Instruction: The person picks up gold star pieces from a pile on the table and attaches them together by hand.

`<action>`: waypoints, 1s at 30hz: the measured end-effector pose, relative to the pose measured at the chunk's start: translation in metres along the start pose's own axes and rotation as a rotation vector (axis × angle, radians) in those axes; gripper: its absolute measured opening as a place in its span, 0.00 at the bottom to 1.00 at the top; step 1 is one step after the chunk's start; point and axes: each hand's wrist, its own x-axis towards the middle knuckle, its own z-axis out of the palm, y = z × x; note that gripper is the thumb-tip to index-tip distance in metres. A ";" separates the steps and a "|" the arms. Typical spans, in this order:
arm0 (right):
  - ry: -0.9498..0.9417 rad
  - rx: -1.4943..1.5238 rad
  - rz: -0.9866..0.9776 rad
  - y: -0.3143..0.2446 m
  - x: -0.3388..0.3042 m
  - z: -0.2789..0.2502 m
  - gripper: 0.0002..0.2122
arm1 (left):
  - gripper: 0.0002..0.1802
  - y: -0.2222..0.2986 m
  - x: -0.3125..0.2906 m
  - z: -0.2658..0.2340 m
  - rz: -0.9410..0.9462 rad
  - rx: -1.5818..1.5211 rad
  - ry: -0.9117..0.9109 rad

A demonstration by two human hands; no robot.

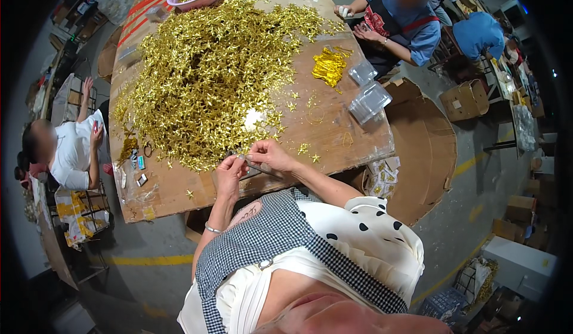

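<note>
At the table's near edge my two hands meet, fingertips almost touching. My left hand point(230, 172) is closed in a pinch, and so is my right hand point(271, 154). Whatever sits between their fingertips is small and greyish, too small to name. Below my right hand a thin dark rod point(267, 171) slants down to the right; whether a finger holds it I cannot tell. Just beyond my hands spreads a big heap of gold star-shaped pieces point(209, 77). A few loose gold stars point(304, 148) lie to the right of my right hand.
A pink basin point(200, 1) of gold pieces stands at the far end of the wooden table point(334, 137). Right of the heap lie gold strips point(330, 65) and clear plastic boxes point(370, 101). A large cardboard box point(424, 149) stands beside the table. Other people sit on both sides.
</note>
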 end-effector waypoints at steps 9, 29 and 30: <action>-0.003 -0.011 -0.007 0.004 -0.001 -0.001 0.04 | 0.04 -0.002 -0.002 0.001 0.033 0.020 0.016; -0.016 0.021 0.014 0.002 -0.005 -0.006 0.04 | 0.05 -0.003 -0.003 0.005 0.028 0.030 -0.015; -0.013 0.024 0.022 0.002 -0.005 -0.006 0.04 | 0.05 -0.003 -0.003 0.006 0.025 0.040 -0.015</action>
